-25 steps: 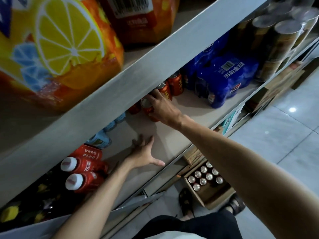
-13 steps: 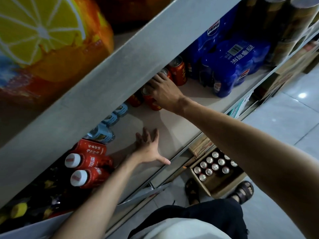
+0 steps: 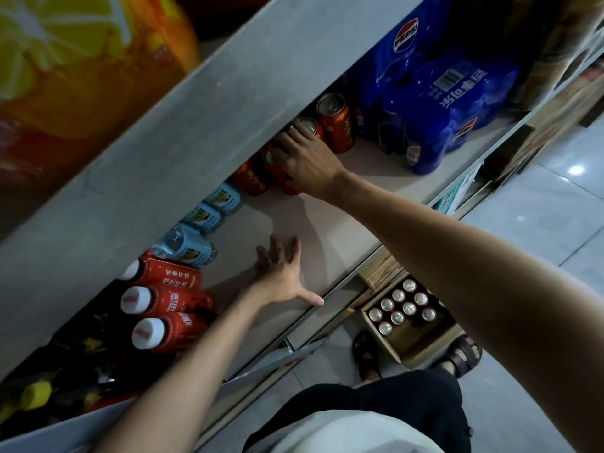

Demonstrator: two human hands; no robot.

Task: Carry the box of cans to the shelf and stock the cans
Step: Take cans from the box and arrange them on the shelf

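So the right hand [image 3: 307,161] was reaching deep onto the shelf [image 3: 327,237], its grip wrapped over the top of a red can [image 3: 277,168] sitting in a little cluster of red cans at about 12 o'clock from the middle of the shot. The left hand [image 3: 281,273] was just flat on the bare shelf board, fingers spread apart, holding nothing. The cardboard box [image 3: 421,344] was down on the tiled floor at roughly 4 o'clock, open, with silver can tops [image 3: 398,308] packed in its far half. Right next to the red cans at 1 o'clock was a blue Pepsi multipack [image 3: 447,106], and over at 9 o'clock some red bottles with white caps [image 3: 170,302] and pale blue bottles [image 3: 196,237].
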